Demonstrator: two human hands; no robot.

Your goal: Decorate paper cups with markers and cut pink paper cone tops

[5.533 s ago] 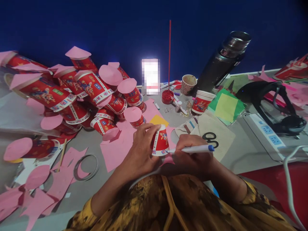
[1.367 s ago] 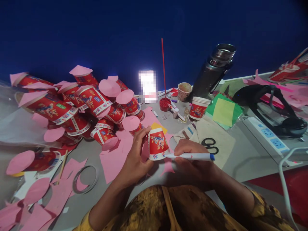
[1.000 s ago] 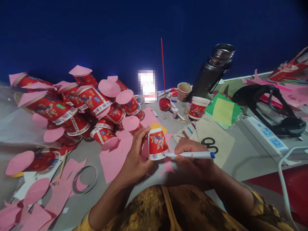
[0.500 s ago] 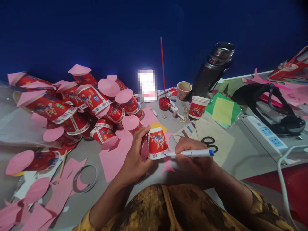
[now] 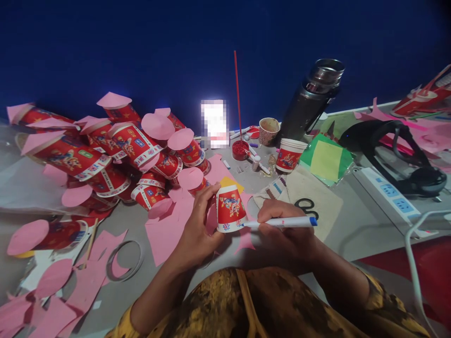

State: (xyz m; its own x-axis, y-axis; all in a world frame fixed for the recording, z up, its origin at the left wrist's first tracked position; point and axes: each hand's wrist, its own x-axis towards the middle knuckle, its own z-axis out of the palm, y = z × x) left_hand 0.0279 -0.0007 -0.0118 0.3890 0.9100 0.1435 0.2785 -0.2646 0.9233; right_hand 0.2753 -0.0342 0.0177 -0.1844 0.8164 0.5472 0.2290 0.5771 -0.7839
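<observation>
A red paper cup (image 5: 230, 206) with a printed figure is upside down in my left hand (image 5: 200, 225), which grips it from the left side with the fingers behind. My right hand (image 5: 287, 232) is closed round a white marker pen (image 5: 287, 222) with a blue end, held nearly level. Its blue tip points left and meets the cup's white rim band at the lower right. Pink paper (image 5: 183, 220) and a bit of yellow paper (image 5: 230, 183) lie behind and beneath the cup. Just beyond my right hand are black-handled scissors (image 5: 306, 207).
Many red cups with pink paper cone tops (image 5: 70, 155) are piled on the left. A tape roll (image 5: 124, 260) and pink scraps (image 5: 56, 314) lie at front left. A dark flask (image 5: 310, 103), stacked cups (image 5: 291, 155), a power strip (image 5: 387, 195) and a black headset (image 5: 398, 159) stand right.
The blue end of the marker pen has shifted slightly right and up, while its tip stays at the cup's rim band. The left hand and cup are nearly unmoved.
</observation>
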